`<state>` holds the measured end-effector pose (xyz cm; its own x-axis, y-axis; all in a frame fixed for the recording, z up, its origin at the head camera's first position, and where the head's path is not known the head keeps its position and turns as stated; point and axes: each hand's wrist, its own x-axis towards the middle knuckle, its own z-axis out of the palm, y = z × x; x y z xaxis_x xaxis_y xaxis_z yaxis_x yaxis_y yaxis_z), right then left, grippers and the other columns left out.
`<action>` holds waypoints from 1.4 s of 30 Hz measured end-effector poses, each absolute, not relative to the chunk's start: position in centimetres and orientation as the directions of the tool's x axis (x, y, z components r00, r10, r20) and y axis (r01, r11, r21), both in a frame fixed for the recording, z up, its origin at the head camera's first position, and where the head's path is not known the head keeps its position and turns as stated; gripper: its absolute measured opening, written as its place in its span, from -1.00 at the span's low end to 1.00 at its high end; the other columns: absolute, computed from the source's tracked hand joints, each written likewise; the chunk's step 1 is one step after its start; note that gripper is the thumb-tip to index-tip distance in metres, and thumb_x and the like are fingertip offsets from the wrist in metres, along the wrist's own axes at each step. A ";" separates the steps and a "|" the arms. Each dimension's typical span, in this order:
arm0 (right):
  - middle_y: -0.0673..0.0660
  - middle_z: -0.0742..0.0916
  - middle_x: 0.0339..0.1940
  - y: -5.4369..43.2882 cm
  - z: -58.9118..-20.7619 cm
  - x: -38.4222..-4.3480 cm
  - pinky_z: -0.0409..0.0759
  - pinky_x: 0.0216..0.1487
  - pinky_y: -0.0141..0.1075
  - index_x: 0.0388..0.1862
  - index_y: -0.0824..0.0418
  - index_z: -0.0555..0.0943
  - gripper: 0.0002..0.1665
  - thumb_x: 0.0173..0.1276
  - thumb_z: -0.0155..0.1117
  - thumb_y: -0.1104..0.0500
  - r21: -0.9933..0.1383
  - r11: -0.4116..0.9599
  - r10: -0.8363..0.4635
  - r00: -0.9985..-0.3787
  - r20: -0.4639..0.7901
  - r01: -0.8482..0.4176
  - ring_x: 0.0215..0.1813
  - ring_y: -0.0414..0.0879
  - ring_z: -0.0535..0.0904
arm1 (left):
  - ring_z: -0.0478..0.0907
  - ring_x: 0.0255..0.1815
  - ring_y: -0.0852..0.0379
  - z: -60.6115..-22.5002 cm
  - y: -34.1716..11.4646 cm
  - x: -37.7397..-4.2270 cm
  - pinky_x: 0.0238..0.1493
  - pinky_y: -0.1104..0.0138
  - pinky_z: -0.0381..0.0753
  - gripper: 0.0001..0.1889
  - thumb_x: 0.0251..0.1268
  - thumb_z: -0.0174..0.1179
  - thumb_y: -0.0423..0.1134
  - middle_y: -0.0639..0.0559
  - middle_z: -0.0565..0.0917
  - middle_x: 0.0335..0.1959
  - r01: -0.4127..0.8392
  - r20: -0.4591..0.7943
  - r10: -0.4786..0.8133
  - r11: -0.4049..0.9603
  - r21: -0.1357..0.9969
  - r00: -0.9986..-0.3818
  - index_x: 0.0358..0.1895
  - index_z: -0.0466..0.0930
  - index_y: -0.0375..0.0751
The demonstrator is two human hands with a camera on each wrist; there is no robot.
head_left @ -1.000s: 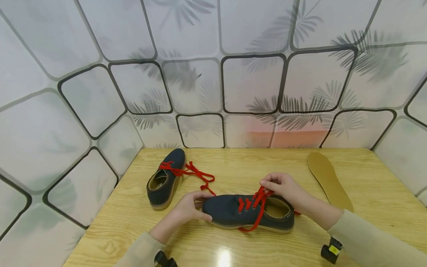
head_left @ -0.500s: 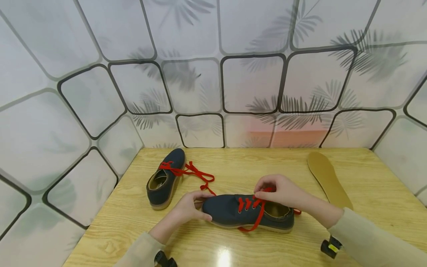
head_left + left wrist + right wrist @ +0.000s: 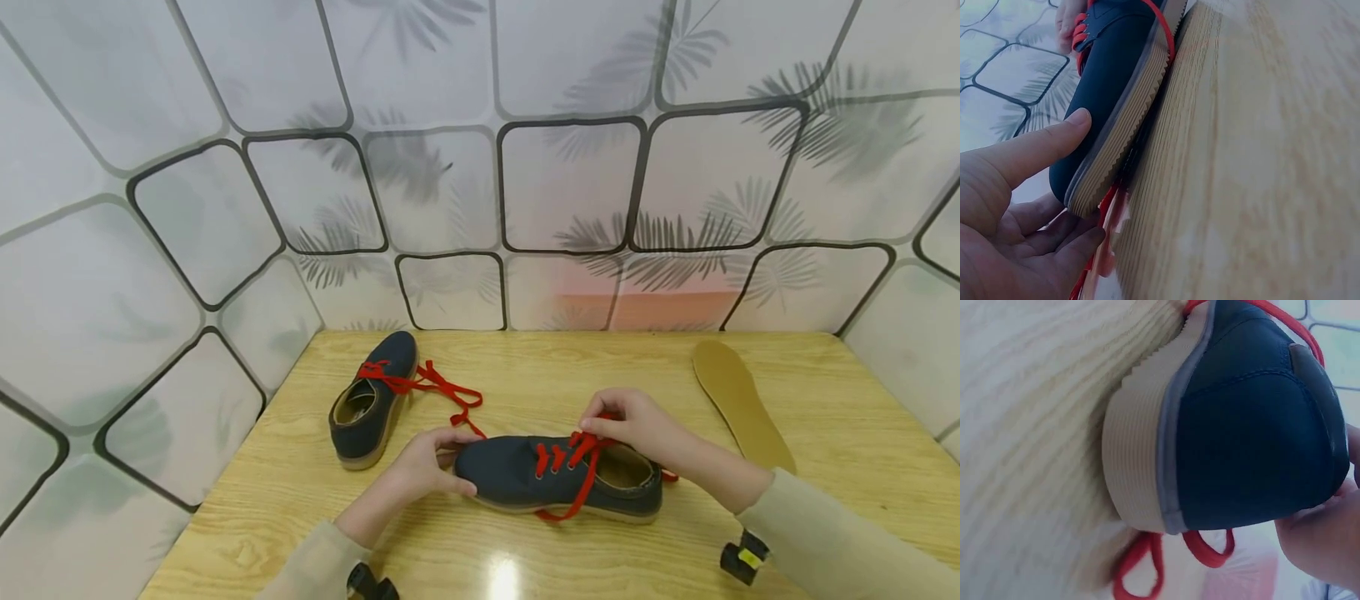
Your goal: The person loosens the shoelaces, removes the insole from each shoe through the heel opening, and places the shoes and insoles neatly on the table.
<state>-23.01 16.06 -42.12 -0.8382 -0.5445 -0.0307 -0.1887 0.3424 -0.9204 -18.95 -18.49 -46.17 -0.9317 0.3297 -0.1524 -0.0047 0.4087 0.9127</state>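
Note:
A navy canvas shoe point(image 3: 498, 473) with red laces lies on the table, toe to the left. My left hand point(image 3: 423, 469) holds its toe; in the left wrist view the thumb rests on the upper and the fingers curl round the front of the sole point(image 3: 1119, 134). Over the top eyelets, my right hand point(image 3: 645, 429) pinches the red shoelace point(image 3: 586, 446) between thumb and fingers. One lace length point(image 3: 581, 496) hangs down the near side. The heel point(image 3: 1241, 450) fills the right wrist view, hiding most of the right hand.
Behind on the left stands the other navy shoe point(image 3: 367, 421), its red laces point(image 3: 450, 390) trailing right across the wooden table point(image 3: 442, 550). A tan insole point(image 3: 738, 404) lies at the back right. Patterned walls point(image 3: 570, 192) enclose the back and sides.
My right hand has moved left over the eyelets with the lace, then slightly back right and up. The left hand and the shoe have stayed in place.

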 end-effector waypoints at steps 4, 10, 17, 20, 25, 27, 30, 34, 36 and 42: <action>-0.09 0.67 -0.34 16.9 -42.5 -23.4 0.74 -0.08 -0.37 -0.16 0.21 0.66 -0.82 0.68 0.18 0.19 -0.989 0.140 -0.523 -0.844 -0.117 0.051 -0.24 -0.24 0.61 | 0.60 0.38 -0.28 -46.2 -18.6 -19.0 0.41 0.04 0.69 -0.31 0.01 0.63 -0.52 -0.27 0.67 0.30 0.005 -0.146 0.336 0.409 0.912 -0.930 0.31 0.63 -0.35; -0.11 0.62 -0.37 17.4 -42.4 -23.5 0.66 -0.12 -0.37 -0.21 0.01 0.68 -0.74 0.71 0.11 0.19 -0.983 0.016 -0.499 -0.850 -0.168 0.185 -0.30 -0.22 0.54 | 0.60 0.39 -0.27 -46.1 -18.6 -19.0 0.43 0.04 0.67 -0.31 0.02 0.63 -0.51 -0.27 0.67 0.31 -0.006 -0.155 0.333 0.407 0.913 -0.930 0.32 0.64 -0.34; -0.05 0.53 -0.46 17.2 -41.6 -23.2 0.46 -0.29 -0.31 -0.06 0.25 0.67 -0.80 0.64 0.22 0.13 -0.974 0.226 -0.519 -0.844 -0.131 0.013 -0.38 -0.17 0.41 | 0.60 0.39 -0.28 -46.0 -18.6 -19.0 0.43 0.04 0.67 -0.32 0.04 0.62 -0.52 -0.28 0.67 0.30 0.011 -0.142 0.343 0.408 0.913 -0.929 0.32 0.63 -0.35; -0.01 0.66 -0.35 16.8 -41.4 -23.1 0.57 -0.24 -0.34 0.00 0.40 0.67 -0.67 0.58 0.32 0.11 -0.935 0.340 -0.533 -0.840 -0.101 -0.104 -0.29 -0.18 0.54 | 0.60 0.39 -0.27 -46.1 -18.7 -19.0 0.44 0.04 0.67 -0.32 0.04 0.62 -0.51 -0.27 0.67 0.30 0.009 -0.143 0.345 0.404 0.915 -0.928 0.32 0.63 -0.35; 0.06 0.78 -0.28 16.4 -41.5 -23.2 0.67 -0.21 -0.37 -0.14 0.31 0.73 -0.79 0.46 0.47 0.16 -0.857 0.420 -0.584 -0.812 -0.004 -0.298 -0.25 -0.23 0.65 | 0.59 0.39 -0.27 -46.1 -18.7 -19.0 0.43 0.04 0.67 -0.32 0.04 0.62 -0.51 -0.27 0.67 0.31 0.011 -0.141 0.348 0.400 0.916 -0.927 0.33 0.63 -0.35; 0.05 0.78 -0.31 16.4 -41.6 -23.2 0.67 -0.25 -0.38 -0.21 0.26 0.74 -0.86 0.42 0.50 0.20 -0.831 0.432 -0.604 -0.797 0.024 -0.352 -0.29 -0.26 0.64 | 0.59 0.40 -0.27 -46.2 -18.6 -19.0 0.42 0.05 0.68 -0.32 0.05 0.62 -0.51 -0.27 0.66 0.31 0.016 -0.139 0.349 0.404 0.915 -0.927 0.33 0.63 -0.34; 0.01 0.79 -0.33 16.6 -41.5 -23.2 0.68 -0.25 -0.40 -0.25 0.21 0.73 -0.90 0.39 0.52 0.22 -0.805 0.450 -0.622 -0.782 0.029 -0.388 -0.29 -0.31 0.64 | 0.59 0.40 -0.28 -46.2 -18.5 -19.2 0.41 0.05 0.69 -0.32 0.05 0.61 -0.51 -0.27 0.66 0.31 0.021 -0.136 0.354 0.407 0.913 -0.925 0.33 0.63 -0.34; -0.03 0.78 -0.35 16.6 -41.3 -23.2 0.61 -0.27 -0.42 -0.26 0.20 0.73 -0.91 0.45 0.48 0.21 -0.789 0.474 -0.624 -0.782 0.012 -0.390 -0.33 -0.32 0.59 | 0.59 0.40 -0.27 -46.3 -18.5 -19.4 0.42 0.05 0.68 -0.32 0.04 0.62 -0.51 -0.26 0.67 0.30 0.026 -0.136 0.353 0.419 0.908 -0.926 0.32 0.64 -0.33; -0.03 0.75 -0.37 16.6 -41.2 -23.3 0.57 -0.30 -0.42 -0.23 0.23 0.72 -0.89 0.50 0.42 0.20 -0.792 0.482 -0.615 -0.789 -0.002 -0.374 -0.35 -0.30 0.55 | 0.59 0.40 -0.28 -46.3 -18.5 -19.4 0.42 0.04 0.68 -0.32 0.03 0.62 -0.51 -0.26 0.67 0.30 0.032 -0.133 0.349 0.427 0.904 -0.928 0.32 0.64 -0.33; 0.03 0.69 -0.32 16.9 -41.2 -23.5 0.69 -0.25 -0.41 -0.08 0.39 0.64 -0.79 0.65 0.23 0.21 -0.882 0.432 -0.571 -0.814 -0.104 -0.191 -0.28 -0.22 0.60 | 0.58 0.41 -0.29 -46.2 -18.6 -19.1 0.42 0.02 0.67 -0.31 0.02 0.63 -0.51 -0.26 0.67 0.32 0.008 -0.150 0.330 0.434 0.901 -0.932 0.32 0.64 -0.32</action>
